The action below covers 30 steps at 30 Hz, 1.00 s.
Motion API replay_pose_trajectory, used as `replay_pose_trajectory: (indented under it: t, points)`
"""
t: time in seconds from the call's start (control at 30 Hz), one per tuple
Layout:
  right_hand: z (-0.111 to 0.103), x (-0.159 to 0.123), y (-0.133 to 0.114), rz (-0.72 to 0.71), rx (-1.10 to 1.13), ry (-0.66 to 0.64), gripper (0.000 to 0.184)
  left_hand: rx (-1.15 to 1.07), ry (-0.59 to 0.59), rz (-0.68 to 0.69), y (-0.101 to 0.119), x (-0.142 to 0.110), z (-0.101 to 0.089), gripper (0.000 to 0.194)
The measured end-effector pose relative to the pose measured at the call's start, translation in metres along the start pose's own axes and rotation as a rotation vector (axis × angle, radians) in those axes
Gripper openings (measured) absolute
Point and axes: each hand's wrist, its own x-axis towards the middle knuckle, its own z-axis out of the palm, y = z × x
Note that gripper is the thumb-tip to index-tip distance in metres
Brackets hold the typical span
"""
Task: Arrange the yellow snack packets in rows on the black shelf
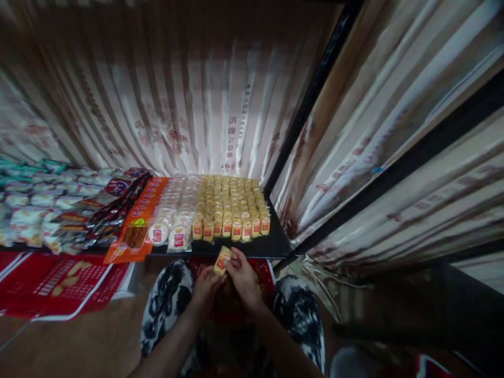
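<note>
One yellow packet point(222, 260), between two hands

Pinched at its lower end by the fingers of the left hand point(205, 287), at its right side by thumb and fingers of the right hand point(243, 278). Held just in front of the black shelf point(280, 240), above a red basket point(270, 274). Shelved behind: rows of similar yellow packets point(232, 205); leftward, white round packets point(175, 210), then an orange bag point(136, 228).
</note>
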Motion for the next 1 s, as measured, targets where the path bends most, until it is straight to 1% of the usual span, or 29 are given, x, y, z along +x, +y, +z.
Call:
replay_pose_trajectory:
  t: [0.1, 0.17, 0.23, 0.3, 0.37, 0.43, 0.53, 0.67, 0.73, 0.87, 1.0]
  points:
    - [0.006, 0.001, 0.003, -0.055, -0.04, -0.051, 0.034, 0.058, 0.014, 0.041, 0.005, 0.004, 0.009, 0.029]
    - [0.008, 0.006, 0.001, -0.078, -0.106, -0.049, 0.029, 0.152, 0.045, 0.04, 0.011, 0.007, 0.013, 0.026]
    - [0.008, 0.014, -0.003, -0.104, -0.201, 0.003, 0.032, 0.266, 0.108, 0.078, 0.019, 0.011, 0.015, 0.027]
    - [0.008, 0.024, -0.007, -0.161, -0.312, 0.074, 0.035, 0.358, 0.161, 0.169, 0.028, 0.016, 0.016, 0.026]
    - [0.009, 0.034, -0.009, -0.231, -0.406, 0.118, 0.036, 0.413, 0.156, 0.249, 0.036, 0.022, 0.017, 0.024]
    - [0.013, 0.043, -0.008, -0.275, -0.464, 0.119, 0.036, 0.448, 0.121, 0.298, 0.041, 0.029, 0.019, 0.022]
    - [0.019, 0.051, -0.002, -0.269, -0.493, 0.118, 0.037, 0.492, 0.105, 0.344, 0.045, 0.04, 0.024, 0.027]
    - [0.025, 0.055, 0.002, -0.272, -0.507, 0.117, 0.037, 0.569, 0.033, 0.317, 0.047, 0.052, 0.027, 0.04]
    - [0.026, 0.055, 0.002, -0.278, -0.522, 0.119, 0.038, 0.617, 0.054, 0.328, 0.048, 0.056, 0.026, 0.041]
    - [0.029, 0.056, -0.001, -0.284, -0.53, 0.102, 0.042, 0.671, 0.146, 0.386, 0.048, 0.064, 0.02, 0.038]
    - [0.032, 0.057, 0.0, -0.284, -0.548, 0.115, 0.042, 0.694, 0.17, 0.509, 0.047, 0.066, 0.015, 0.038]
